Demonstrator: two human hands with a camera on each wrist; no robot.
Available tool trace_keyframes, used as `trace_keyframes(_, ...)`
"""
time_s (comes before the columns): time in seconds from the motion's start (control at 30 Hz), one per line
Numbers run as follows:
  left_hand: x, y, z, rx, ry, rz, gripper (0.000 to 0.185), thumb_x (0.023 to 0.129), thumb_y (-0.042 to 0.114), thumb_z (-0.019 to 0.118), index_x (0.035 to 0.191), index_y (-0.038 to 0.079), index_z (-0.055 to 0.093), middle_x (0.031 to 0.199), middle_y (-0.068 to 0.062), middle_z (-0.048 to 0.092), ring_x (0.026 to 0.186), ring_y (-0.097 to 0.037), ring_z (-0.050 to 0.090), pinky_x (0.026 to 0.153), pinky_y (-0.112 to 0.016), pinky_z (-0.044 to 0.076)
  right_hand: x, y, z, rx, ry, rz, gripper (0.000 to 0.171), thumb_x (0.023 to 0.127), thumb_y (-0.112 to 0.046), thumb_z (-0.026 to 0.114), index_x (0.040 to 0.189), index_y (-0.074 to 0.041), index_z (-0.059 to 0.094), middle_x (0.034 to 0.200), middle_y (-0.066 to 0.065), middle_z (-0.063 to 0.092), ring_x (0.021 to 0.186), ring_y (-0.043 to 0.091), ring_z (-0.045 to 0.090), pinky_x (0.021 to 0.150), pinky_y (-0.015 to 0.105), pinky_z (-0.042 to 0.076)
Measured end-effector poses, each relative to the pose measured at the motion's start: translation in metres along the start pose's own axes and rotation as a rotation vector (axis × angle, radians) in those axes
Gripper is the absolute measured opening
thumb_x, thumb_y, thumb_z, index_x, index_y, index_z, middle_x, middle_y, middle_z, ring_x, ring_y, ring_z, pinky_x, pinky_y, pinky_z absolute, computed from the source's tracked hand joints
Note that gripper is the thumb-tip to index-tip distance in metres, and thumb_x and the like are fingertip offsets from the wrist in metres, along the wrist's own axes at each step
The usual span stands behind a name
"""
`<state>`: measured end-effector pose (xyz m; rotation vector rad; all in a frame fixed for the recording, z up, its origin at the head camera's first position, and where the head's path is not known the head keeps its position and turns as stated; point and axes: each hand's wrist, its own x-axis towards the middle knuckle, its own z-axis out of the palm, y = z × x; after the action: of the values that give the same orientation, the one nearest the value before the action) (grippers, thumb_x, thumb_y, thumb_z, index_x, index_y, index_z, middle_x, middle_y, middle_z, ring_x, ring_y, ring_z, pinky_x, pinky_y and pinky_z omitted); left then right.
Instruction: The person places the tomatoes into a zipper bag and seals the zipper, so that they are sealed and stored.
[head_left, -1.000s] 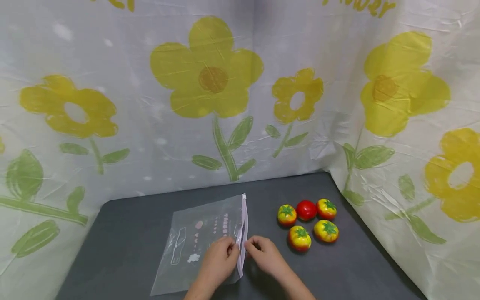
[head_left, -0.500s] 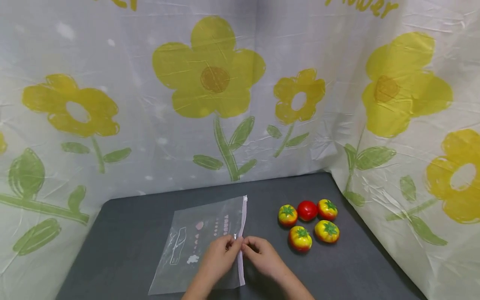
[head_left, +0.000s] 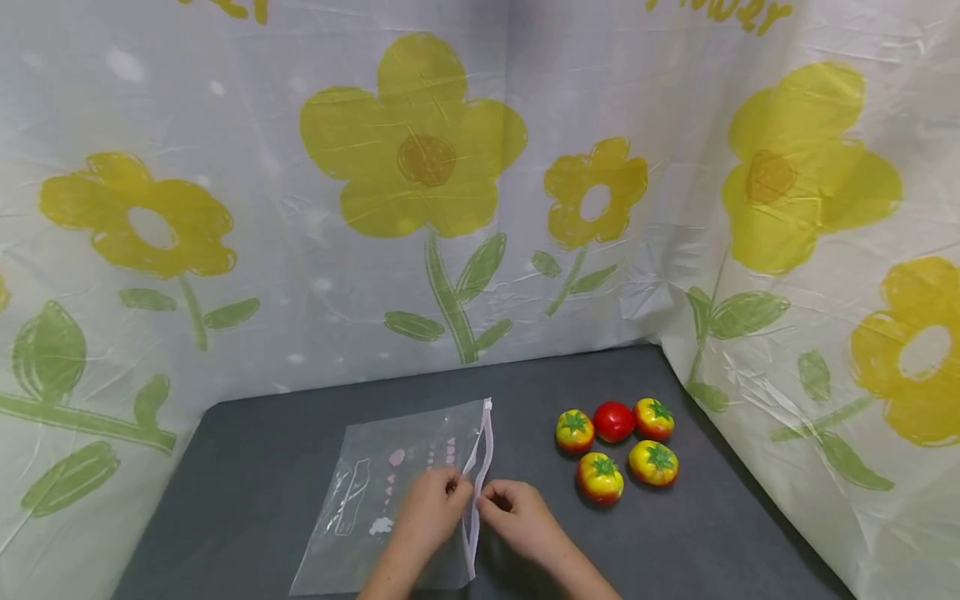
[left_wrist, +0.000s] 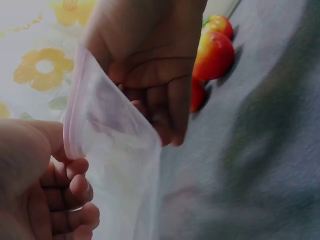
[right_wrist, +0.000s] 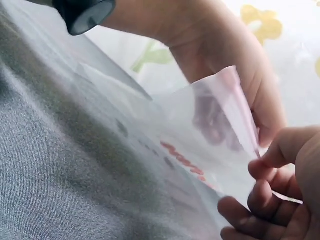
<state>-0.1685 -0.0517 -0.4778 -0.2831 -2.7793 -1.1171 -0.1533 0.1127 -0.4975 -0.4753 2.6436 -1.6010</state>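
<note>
A clear zip bag (head_left: 360, 475) with pink and white printing lies on the dark table, its pale pink zip edge to the right. My left hand (head_left: 431, 508) pinches the near lip of that edge between thumb and forefinger. On the opposite lip, my right hand (head_left: 521, 517) pinches with thumb and forefinger. Between the hands the two lips stand apart, so the mouth gapes; the left wrist view shows the spread film (left_wrist: 115, 130). The right wrist view has the fingertips at the pink strip (right_wrist: 240, 110).
Right of the hands sit several toy tomatoes: a plain red one (head_left: 613, 422) and yellow-red ones with green tops, such as the nearest (head_left: 600, 478). A white cloth with painted yellow flowers (head_left: 427, 158) hangs behind and beside the dark table (head_left: 262, 442).
Half a second ago the hands met at the zip edge with the lips together. Now they are slightly apart and the lips are parted. The tomatoes have not moved.
</note>
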Motion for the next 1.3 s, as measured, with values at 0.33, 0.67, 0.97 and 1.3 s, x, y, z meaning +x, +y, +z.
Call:
trace_keyframes(0.33, 0.004, 0.009, -0.032, 0.262, 0.016, 0.057, 0.034, 0.076, 0.023, 0.062, 0.054, 0.021, 0.037, 0.049, 0.011, 0.032, 0.043, -0.006, 0.030, 0.040, -0.026, 0.024, -0.002, 0.004, 0.002, -0.114, 0.120, 0.083, 0.011, 0.074, -0.017, 0.063, 0.064, -0.020, 0.063, 0.055, -0.012, 0.050, 0.048, 0.002, 0.043, 0.046, 0.021, 0.035)
trace_keyframes(0.67, 0.006, 0.018, -0.064, 0.364, 0.003, 0.053, 0.034, 0.073, 0.019, 0.061, 0.052, 0.019, 0.035, 0.047, 0.009, 0.031, 0.042, -0.009, 0.028, 0.039, -0.027, 0.022, -0.003, 0.006, 0.000, -0.180, 0.140, 0.130, 0.013, 0.072, -0.018, 0.062, 0.059, -0.021, 0.059, 0.051, -0.014, 0.046, 0.045, 0.003, 0.041, 0.043, 0.022, 0.034)
trace_keyframes(0.97, 0.013, 0.014, -0.083, 0.365, 0.069, -0.067, 0.029, 0.071, 0.019, 0.055, 0.051, 0.018, 0.034, 0.048, 0.008, 0.027, 0.046, -0.011, 0.021, 0.041, -0.029, 0.016, -0.004, 0.010, -0.003, -0.187, 0.142, 0.153, 0.019, 0.072, -0.019, 0.062, 0.055, -0.018, 0.055, 0.048, -0.013, 0.044, 0.045, 0.004, 0.042, 0.043, 0.023, 0.033)
trace_keyframes(1.3, 0.011, 0.017, -0.087, 0.330, 0.077, -0.083, 0.028, 0.070, 0.019, 0.054, 0.050, 0.018, 0.035, 0.051, 0.006, 0.030, 0.047, -0.011, 0.023, 0.042, -0.029, 0.017, -0.004, 0.008, -0.005, -0.122, 0.102, 0.155, 0.020, 0.076, -0.020, 0.060, 0.057, -0.017, 0.056, 0.048, -0.013, 0.049, 0.045, 0.005, 0.045, 0.044, 0.024, 0.035)
